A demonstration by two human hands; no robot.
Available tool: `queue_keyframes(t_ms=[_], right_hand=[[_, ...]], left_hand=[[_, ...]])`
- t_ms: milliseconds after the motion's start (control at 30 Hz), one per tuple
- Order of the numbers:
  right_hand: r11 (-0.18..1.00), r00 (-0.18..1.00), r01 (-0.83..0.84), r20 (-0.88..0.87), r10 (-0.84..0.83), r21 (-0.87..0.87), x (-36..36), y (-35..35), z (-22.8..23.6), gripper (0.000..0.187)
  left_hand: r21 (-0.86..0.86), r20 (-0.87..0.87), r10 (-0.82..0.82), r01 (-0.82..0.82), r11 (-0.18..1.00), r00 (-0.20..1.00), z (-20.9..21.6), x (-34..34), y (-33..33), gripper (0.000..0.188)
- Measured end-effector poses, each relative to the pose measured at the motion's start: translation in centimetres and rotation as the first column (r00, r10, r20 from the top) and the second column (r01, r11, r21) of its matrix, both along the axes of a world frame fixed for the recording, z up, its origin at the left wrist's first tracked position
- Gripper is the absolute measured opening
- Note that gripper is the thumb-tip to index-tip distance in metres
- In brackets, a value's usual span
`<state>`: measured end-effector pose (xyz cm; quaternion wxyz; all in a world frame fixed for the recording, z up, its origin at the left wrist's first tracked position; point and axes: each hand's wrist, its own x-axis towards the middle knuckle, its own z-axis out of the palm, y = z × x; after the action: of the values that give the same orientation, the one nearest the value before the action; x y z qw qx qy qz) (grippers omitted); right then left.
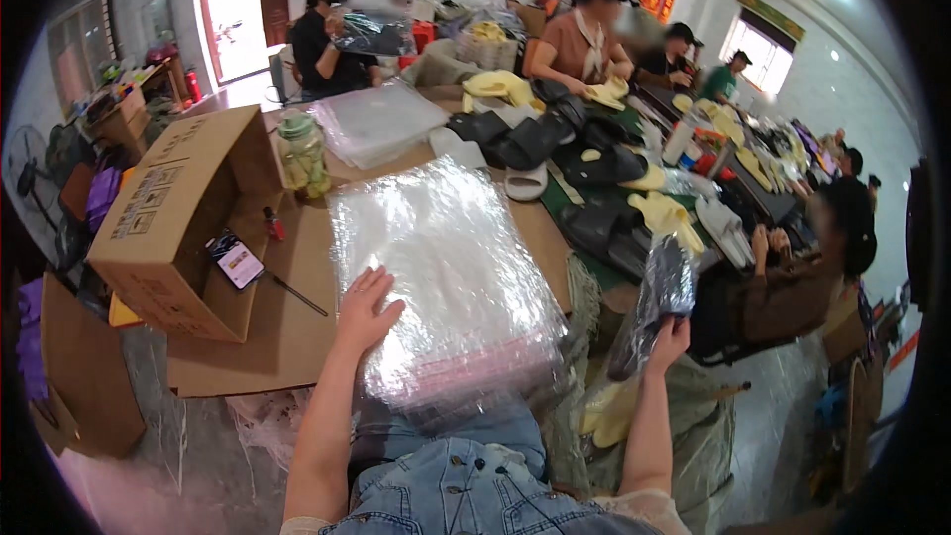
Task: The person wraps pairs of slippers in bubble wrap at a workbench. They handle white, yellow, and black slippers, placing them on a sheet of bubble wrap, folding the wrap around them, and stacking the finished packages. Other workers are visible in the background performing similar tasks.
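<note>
A thick stack of clear plastic bags (451, 267) lies in front of me, its pinkish sealing strips at the near edge. My left hand (369, 312) rests flat on the stack's left side, fingers spread. Off to the right, my right hand (671, 342) grips a clear bag with dark slippers (666, 287) inside, held upright beside the table edge. The plastic's glare hides part of what is in it. Loose black slippers (604, 228) and a pale grey slipper (525, 181) lie just beyond, with yellow cloth-like pieces (666, 213) among them.
An open cardboard box (188, 228) stands on its side at the left, near a phone (236, 263), a small red bottle (273, 224) and a jar (303, 154). Another bag stack (381, 119) lies farther back. Several people work around the table; one person (792, 277) sits close at right.
</note>
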<state>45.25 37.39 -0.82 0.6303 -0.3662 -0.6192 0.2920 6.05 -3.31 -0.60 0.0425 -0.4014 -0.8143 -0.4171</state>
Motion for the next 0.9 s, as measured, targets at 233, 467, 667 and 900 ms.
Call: queue_keyframes(t_ms=[233, 467, 667, 900], right_hand=[[0.902, 0.701, 0.432, 0.639, -0.317, -0.027, 13.0, 1.6, -6.8, 0.03], [0.925, 0.367, 0.284, 0.92, 0.141, -0.254, 16.8, -5.7, -12.8, 0.031], [0.877, 0.578, -0.148, 0.68, 0.451, -0.456, 9.3, -3.7, -13.2, 0.035], [0.994, 0.975, -0.078, 0.214, 0.061, 0.072, 0.2, 2.8, -2.9, 0.013]], left_hand=[[0.035, -0.044, -0.013, 0.015, 0.999, 0.999, 0.0, -0.1, 0.4, 0.049], [-0.02, -0.022, -0.008, 0.007, 1.0, 1.0, 0.3, 0.1, 0.5, 0.049], [-0.023, -0.051, -0.016, 0.015, 1.0, 0.999, -0.5, -0.7, 0.3, 0.049], [-0.024, -0.049, 0.003, -0.004, 1.0, 0.999, -0.2, -0.2, 0.3, 0.048]])
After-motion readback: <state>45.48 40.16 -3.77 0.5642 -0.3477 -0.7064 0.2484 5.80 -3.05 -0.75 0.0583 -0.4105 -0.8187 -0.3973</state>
